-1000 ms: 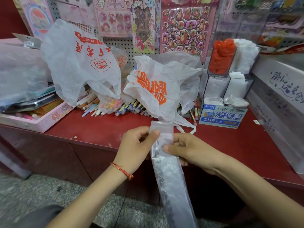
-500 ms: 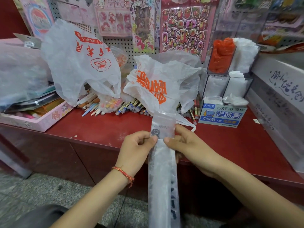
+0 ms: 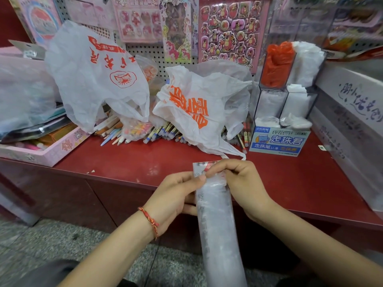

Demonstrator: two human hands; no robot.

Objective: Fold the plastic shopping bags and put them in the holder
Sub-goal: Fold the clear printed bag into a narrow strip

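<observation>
Left hand (image 3: 176, 195) and right hand (image 3: 238, 183): both pinching top end of one folded bag strip (image 3: 215, 224), at front edge of red counter (image 3: 124, 162). Strip long axis near to far, top end pointing toward pegboard (image 3: 149, 52), lower end hanging over speckled floor (image 3: 41, 245). Behind, two white orange-printed bags: left loose bag (image 3: 97, 75), centre loose bag (image 3: 199, 104), over heaped pens (image 3: 157, 133). Right rear: clear holder (image 3: 290, 96), folded bags inside.

Two hands (image 3: 174, 199) (image 3: 240, 183), two printed bags (image 3: 97, 79) (image 3: 199, 104), one folded strip (image 3: 217, 224)
</observation>
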